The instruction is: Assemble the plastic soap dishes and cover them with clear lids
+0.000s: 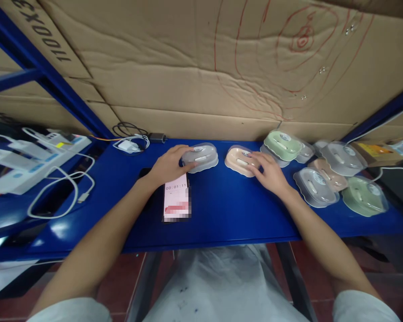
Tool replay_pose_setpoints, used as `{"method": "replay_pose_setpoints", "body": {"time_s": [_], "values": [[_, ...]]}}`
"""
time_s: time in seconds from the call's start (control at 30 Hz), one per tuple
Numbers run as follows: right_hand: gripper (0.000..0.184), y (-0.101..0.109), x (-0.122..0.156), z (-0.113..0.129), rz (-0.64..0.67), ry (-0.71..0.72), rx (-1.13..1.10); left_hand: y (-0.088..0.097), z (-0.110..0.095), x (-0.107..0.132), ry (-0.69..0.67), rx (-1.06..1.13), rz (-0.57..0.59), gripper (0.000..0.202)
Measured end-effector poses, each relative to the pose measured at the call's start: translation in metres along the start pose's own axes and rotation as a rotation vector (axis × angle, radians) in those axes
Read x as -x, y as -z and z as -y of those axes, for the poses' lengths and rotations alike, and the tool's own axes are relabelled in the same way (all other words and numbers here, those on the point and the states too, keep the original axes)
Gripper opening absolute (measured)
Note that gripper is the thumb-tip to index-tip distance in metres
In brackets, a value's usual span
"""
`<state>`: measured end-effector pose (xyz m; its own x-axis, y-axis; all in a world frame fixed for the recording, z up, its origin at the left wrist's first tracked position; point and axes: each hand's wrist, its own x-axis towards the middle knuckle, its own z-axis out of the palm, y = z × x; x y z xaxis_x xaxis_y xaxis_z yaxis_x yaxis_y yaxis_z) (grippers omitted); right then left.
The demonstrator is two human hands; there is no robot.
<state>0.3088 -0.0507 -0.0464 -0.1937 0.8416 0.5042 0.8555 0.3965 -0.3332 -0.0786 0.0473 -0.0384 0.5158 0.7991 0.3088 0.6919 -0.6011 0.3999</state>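
Note:
On the blue table, a grey oval plastic box with a clear domed lid and a round label sits in front of me. My left hand grips its left side, thumb at the near edge and fingers on the far side. A peach box of the same kind stands a little to the right. My right hand holds that one by its right side, fingers and thumb on the lid. Both boxes appear to rest flat on the table, apart from each other. The white bars on the lids are visible.
A phone showing a timer lies below my left hand. More lidded boxes, including a green one, are piled at the right. A power strip and white cables lie left. Cardboard closes off the back.

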Motion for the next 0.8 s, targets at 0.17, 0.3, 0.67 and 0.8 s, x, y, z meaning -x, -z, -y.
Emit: {"method": "replay_pose_setpoints", "body": {"time_s": [0.17,0.3,0.67,0.8], "values": [[0.054,-0.004,-0.001,0.0,-0.071,-0.027,0.019,-0.006,0.005,-0.003,0.006,-0.013,-0.132,0.057],[0.041,-0.002,0.0,0.013,-0.011,0.04,0.033,-0.004,-0.011,0.0,-0.084,-0.144,-0.178,0.04],[0.039,0.0,0.003,0.04,0.247,0.164,-0.005,-0.023,-0.034,0.003,-0.127,-0.2,0.042,0.03],[0.034,0.001,0.003,0.041,0.157,0.194,0.003,-0.02,-0.036,0.003,-0.127,-0.166,0.021,0.032]]}}
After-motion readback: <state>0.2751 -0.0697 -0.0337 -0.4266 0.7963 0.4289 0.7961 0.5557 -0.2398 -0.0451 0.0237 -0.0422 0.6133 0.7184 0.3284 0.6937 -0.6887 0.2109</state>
